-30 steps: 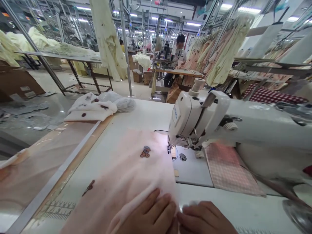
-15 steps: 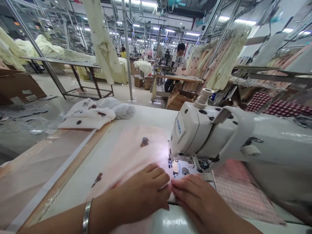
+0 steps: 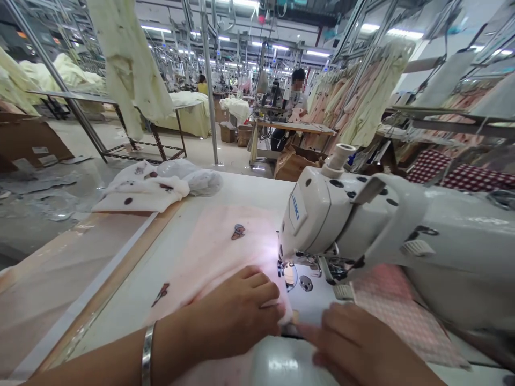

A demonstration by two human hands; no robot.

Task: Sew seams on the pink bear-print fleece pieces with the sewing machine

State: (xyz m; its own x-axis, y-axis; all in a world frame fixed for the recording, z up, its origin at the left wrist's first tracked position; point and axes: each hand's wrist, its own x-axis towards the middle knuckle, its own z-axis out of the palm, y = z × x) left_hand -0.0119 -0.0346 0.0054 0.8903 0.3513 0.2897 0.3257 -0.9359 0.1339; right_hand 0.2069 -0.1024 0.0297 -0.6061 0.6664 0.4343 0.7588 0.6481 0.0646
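A pale pink fabric piece with small printed or embroidered figures lies on the white machine table, its right edge beside the needle area. On its front right part rests my left hand, fingers curled and gripping the cloth. My right hand is just to the right of the fabric's edge, slightly blurred. Its index finger stretches toward the fabric's corner, the other fingers are bent, and I see nothing held. Whether the fingertip touches the cloth I cannot tell. The white sewing machine head stands beyond both hands, its light on.
Pink checked fabric lies under the machine arm at right. A folded white printed cloth sits at the table's far left corner. Behind are a metal-legged table, cartons, hanging garments and a person at another machine.
My right hand has let go of the fabric edge and moved right and down. My left hand stays nearly in place on the cloth.
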